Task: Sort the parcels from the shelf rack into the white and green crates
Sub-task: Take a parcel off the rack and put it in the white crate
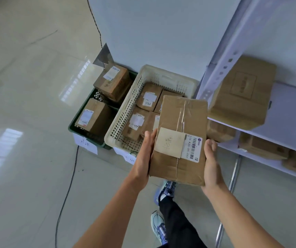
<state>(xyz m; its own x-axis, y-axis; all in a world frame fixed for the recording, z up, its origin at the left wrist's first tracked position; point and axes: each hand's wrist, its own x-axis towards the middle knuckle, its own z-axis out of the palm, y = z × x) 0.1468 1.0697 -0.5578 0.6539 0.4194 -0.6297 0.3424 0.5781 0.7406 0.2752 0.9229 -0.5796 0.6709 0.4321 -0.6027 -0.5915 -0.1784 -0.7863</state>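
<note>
i see a brown cardboard parcel [179, 140] crossed by clear glossy tape, with a beige paper patch and a white barcode label printed in black stripes. the white crate [125, 111] has a lattice of small holes; the green crate [75, 122] is dark, with a mesh wall. brown boxes inside carry white labels. the shelf rack [233, 51] is pale grey-white, the floor [27, 86] glossy beige tile, the shoes [161, 228] light blue and purple.

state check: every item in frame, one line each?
held parcel: lifted, taped shut, gripped at both sides
left hand: gripping parcel
right hand: gripping parcel
white crate: several parcels inside
green crate: two parcels inside
shelf rack: parcels remaining
</note>
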